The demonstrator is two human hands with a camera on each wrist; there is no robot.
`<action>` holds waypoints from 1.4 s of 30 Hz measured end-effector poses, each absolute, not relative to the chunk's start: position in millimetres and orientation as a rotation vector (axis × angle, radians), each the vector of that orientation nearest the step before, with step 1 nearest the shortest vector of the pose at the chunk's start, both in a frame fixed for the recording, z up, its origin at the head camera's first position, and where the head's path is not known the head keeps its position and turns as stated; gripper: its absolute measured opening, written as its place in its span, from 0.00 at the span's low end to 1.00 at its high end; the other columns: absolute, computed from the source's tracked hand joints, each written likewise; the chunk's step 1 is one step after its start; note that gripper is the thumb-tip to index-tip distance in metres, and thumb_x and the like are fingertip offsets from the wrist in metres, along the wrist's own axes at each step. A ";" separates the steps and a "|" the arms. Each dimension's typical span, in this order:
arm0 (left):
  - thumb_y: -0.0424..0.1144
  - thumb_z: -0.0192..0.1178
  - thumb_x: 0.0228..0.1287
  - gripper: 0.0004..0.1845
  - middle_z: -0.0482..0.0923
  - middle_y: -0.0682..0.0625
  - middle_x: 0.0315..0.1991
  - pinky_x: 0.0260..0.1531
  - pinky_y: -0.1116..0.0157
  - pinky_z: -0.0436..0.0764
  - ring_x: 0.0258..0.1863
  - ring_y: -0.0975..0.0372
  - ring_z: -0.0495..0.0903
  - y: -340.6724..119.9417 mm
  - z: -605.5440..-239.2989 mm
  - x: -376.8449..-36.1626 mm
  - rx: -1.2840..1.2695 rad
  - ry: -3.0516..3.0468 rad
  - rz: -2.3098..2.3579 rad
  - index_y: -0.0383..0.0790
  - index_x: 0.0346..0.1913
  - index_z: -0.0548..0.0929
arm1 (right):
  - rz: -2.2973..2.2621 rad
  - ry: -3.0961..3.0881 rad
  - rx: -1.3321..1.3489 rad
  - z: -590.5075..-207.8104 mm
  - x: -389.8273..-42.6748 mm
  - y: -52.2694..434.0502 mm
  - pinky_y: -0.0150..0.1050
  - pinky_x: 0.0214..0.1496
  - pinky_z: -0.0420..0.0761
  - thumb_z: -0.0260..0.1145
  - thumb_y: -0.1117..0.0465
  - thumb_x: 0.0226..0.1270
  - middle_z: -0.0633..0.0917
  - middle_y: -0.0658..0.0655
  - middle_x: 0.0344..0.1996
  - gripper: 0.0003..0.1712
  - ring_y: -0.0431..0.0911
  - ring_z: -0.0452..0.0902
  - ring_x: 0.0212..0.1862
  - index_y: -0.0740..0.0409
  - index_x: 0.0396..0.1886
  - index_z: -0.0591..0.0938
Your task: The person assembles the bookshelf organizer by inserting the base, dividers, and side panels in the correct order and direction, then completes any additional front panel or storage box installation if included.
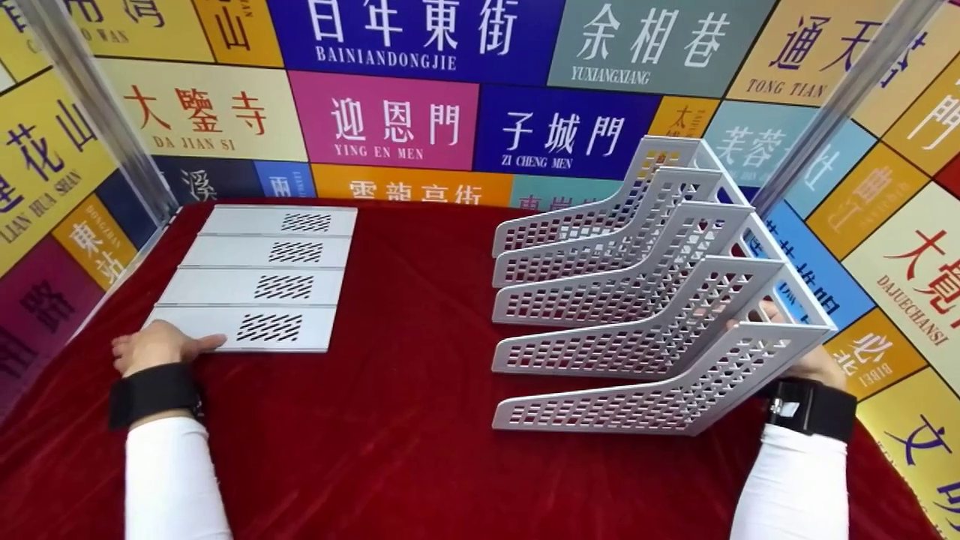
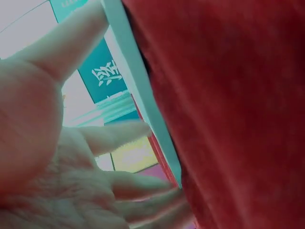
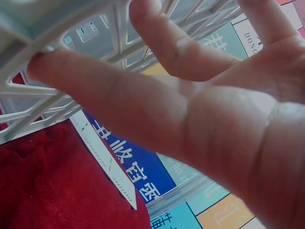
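Note:
At the left of the head view, my left hand (image 1: 161, 346) rests at the near left corner of a flat white panel (image 1: 225, 285) with several slotted sections. In the left wrist view, the thumb and the spread fingers (image 2: 112, 138) reach its edge (image 2: 143, 95), close over the red cloth. My right hand (image 1: 819, 367) grips the back of a white file rack (image 1: 769, 279) with several perforated dividers, which partly hides it. The right wrist view shows the thumb (image 3: 109, 88) against its lattice, with a bent finger (image 3: 167, 47) at the frame beside it.
Red cloth (image 1: 420, 420) covers the table, running between panel and rack. Behind stands a backdrop (image 1: 382, 112) of coloured blocks with printed characters. Clear posts (image 1: 105, 112) rise at the back corners. Each wrist wears a black band (image 1: 154, 396).

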State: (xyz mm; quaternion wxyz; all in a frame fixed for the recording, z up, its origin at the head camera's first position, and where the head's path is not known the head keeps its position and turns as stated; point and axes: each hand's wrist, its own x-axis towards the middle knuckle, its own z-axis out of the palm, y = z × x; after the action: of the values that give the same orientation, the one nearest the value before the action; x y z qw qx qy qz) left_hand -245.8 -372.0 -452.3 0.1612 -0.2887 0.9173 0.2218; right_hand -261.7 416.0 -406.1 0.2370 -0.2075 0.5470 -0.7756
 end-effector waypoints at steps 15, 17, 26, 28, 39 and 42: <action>0.47 0.66 0.58 0.47 0.53 0.10 0.64 0.61 0.35 0.70 0.65 0.23 0.56 -373.6 -438.9 -247.9 -0.914 2.680 0.803 0.11 0.66 0.60 | -2.104 1.678 -0.536 -403.1 -250.7 421.7 0.34 0.43 0.88 0.41 0.75 0.78 0.90 0.54 0.48 0.29 0.43 0.89 0.42 0.48 0.63 0.79; 0.49 0.63 0.61 0.48 0.49 0.09 0.64 0.61 0.34 0.69 0.66 0.24 0.53 -371.8 -439.2 -246.9 -0.906 2.645 0.773 0.09 0.66 0.58 | -2.092 1.709 -0.494 -401.9 -250.3 422.0 0.34 0.43 0.88 0.41 0.74 0.78 0.90 0.54 0.47 0.29 0.42 0.89 0.42 0.46 0.63 0.80; 0.50 0.60 0.62 0.53 0.43 0.08 0.66 0.64 0.34 0.70 0.66 0.20 0.51 -370.7 -445.7 -254.6 -0.958 2.629 0.794 0.11 0.70 0.45 | -2.070 1.630 -0.600 -399.1 -252.5 424.8 0.34 0.44 0.87 0.40 0.74 0.79 0.89 0.54 0.48 0.28 0.42 0.89 0.42 0.50 0.64 0.78; 0.49 0.62 0.60 0.55 0.42 0.08 0.66 0.64 0.34 0.70 0.67 0.20 0.51 -371.1 -446.8 -255.1 -0.980 2.627 0.807 0.12 0.71 0.41 | -2.080 1.583 -0.615 -399.9 -254.3 424.7 0.35 0.45 0.87 0.39 0.75 0.78 0.89 0.55 0.49 0.29 0.43 0.89 0.43 0.52 0.64 0.78; 0.57 0.64 0.61 0.57 0.34 0.06 0.66 0.65 0.37 0.69 0.67 0.19 0.47 -373.3 -440.9 -239.6 -0.873 2.541 0.689 0.06 0.67 0.50 | -2.119 1.508 -0.659 -406.8 -261.6 418.6 0.36 0.45 0.88 0.36 0.77 0.77 0.89 0.57 0.48 0.31 0.44 0.89 0.42 0.54 0.65 0.78; 0.59 0.66 0.58 0.63 0.30 0.07 0.66 0.68 0.38 0.67 0.68 0.20 0.43 -373.3 -440.0 -237.7 -0.903 2.495 0.686 0.06 0.68 0.45 | -2.149 1.464 -0.684 -409.1 -263.7 416.1 0.36 0.45 0.88 0.33 0.79 0.75 0.89 0.59 0.49 0.33 0.46 0.89 0.44 0.58 0.64 0.78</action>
State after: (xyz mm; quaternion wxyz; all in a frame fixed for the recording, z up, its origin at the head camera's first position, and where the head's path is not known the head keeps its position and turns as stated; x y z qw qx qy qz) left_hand -237.7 -373.3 -440.0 0.1991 -0.3230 0.8921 0.2455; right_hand -263.7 416.1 -409.1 0.2245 -0.2478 0.5306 -0.7789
